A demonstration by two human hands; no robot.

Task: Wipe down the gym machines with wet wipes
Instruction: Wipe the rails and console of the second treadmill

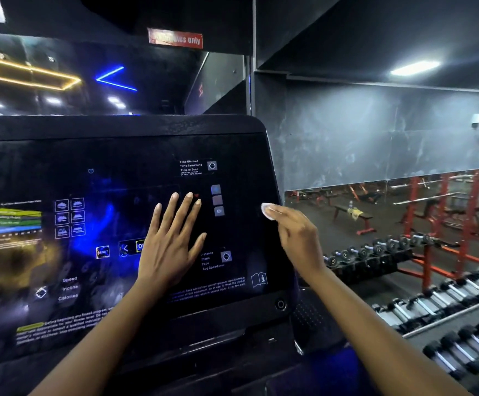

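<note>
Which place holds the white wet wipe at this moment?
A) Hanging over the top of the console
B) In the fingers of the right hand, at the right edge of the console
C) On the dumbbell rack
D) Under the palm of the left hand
B: the right hand pinches the wet wipe at the right edge of the console, while the left hand rests flat on its panel.

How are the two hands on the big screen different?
The left hand lies flat with its fingers spread, while the right hand has its fingers curled. The left hand holds nothing, but the right hand pinches a white wipe. The left hand rests on the middle of the screen, and the right hand is at its right edge. Both are bare and reach to the same screen.
</note>
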